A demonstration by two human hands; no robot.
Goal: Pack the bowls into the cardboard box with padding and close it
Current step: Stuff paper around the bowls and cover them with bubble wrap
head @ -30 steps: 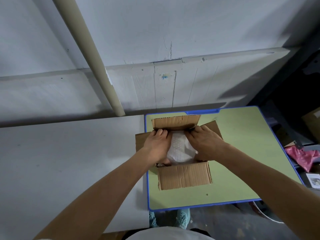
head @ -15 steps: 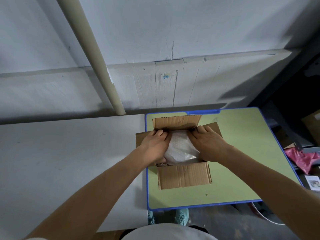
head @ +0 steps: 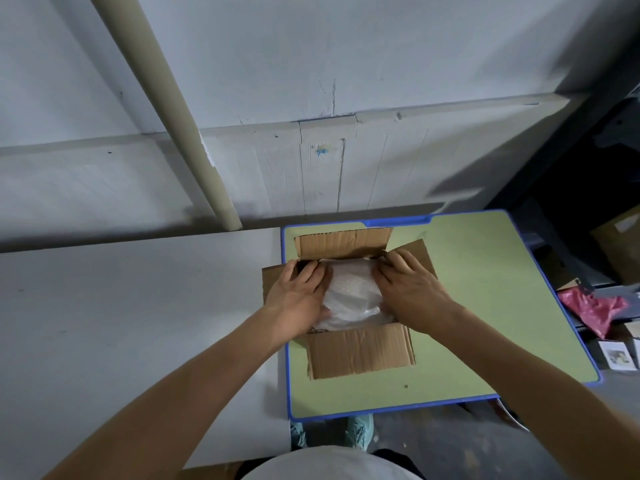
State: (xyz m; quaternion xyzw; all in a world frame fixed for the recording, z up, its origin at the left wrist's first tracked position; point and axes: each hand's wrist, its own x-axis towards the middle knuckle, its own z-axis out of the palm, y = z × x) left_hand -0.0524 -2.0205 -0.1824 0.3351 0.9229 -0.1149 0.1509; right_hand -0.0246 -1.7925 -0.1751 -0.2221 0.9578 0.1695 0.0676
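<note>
Left hand [head: 298, 299], right hand [head: 410, 292] half-hide padding [head: 351, 292]; pink bag [head: 588, 306], perhaps, rightward.

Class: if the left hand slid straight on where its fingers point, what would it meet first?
Likely the far cardboard flap; the left hand points at it over the bubble wrap, though depth is unclear.

no legible text
cardboard box [head: 360, 351] flaps show bare brown board; small printed card [head: 618, 355] at far right too blurred to read

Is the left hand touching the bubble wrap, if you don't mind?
Touching: head view shows the left hand pressing the left edge of the bubble wrap, no gap.
</note>
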